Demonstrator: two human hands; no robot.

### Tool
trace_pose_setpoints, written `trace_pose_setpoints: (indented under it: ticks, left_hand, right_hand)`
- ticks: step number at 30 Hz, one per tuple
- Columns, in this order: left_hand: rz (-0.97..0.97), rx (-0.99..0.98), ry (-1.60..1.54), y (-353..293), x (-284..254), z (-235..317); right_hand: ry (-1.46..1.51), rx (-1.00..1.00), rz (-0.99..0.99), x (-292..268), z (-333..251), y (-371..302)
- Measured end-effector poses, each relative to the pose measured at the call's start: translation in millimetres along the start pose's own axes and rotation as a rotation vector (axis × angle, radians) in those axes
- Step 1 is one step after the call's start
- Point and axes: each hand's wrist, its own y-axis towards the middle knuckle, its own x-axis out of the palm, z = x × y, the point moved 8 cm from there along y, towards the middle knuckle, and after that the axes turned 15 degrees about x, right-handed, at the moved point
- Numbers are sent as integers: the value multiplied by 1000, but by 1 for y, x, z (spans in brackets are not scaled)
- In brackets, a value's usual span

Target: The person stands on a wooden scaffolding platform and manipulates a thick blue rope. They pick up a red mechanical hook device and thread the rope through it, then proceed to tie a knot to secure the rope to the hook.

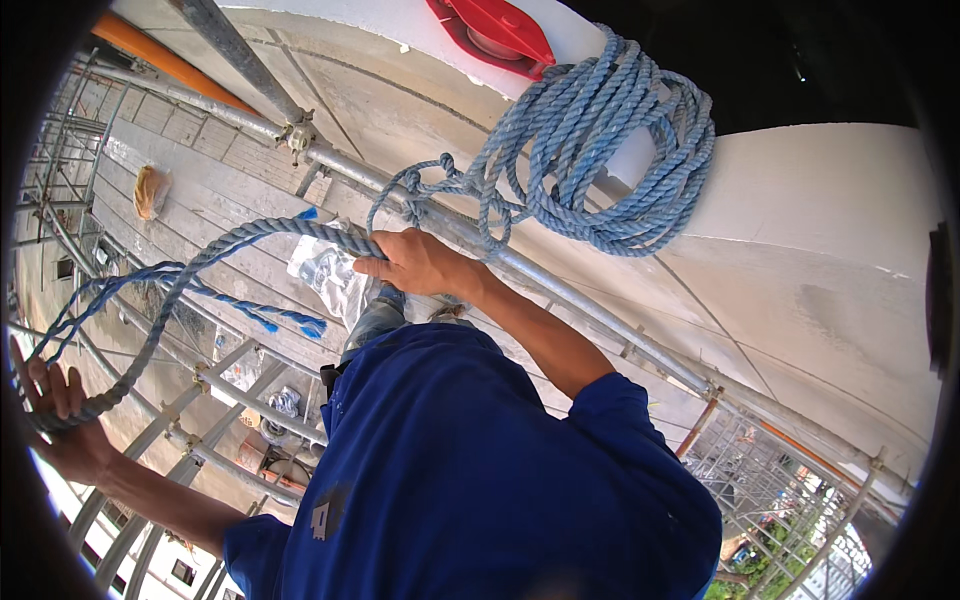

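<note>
Fingers (374,268) of the R hand (428,262) are closed tight round the thick grey-blue rope (238,237), abt mid-frame in the head cam (only view btw). From that grip the rope goes off to the L, arcs over and drops to lower L, so its long axis is basically a curve strung betw. both hands. L hand (72,425) is way out at the L edge, fingers apart w/ rope across the palm; can't tell if they're really gripping, too dark. R hand's def. nearer the coiled rope (580,120), upper R of it, past the metal pipe (350,168). Red pulley block (495,35) sits top ctr, next to the coil.
</note>
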Motion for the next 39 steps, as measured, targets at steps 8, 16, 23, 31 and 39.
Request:
trace_pose_setpoints:
  ticks: [8, 16, 23, 31, 39]
  left_hand:
    - [-171, -745, 645, -151, -81, -329]
    - [245, -711, 414, -121, -165, -436]
    - [235, -793, 380, -82, -185, -564]
    - [-118, -1072, 908, -144, -123, -511]
    - [-812, -1385, 1291, -131, -32, -388]
  right_hand:
    - [82, -308, 109, -69, -102, -94]
    - [601, 466, 1223, -277, 214, -145]
    - [872, 585, 982, -286, 250, -80]
    - [220, -226, 1135, -181, 58, -97]
    - [602, -317, 185, -101, 1, -54]
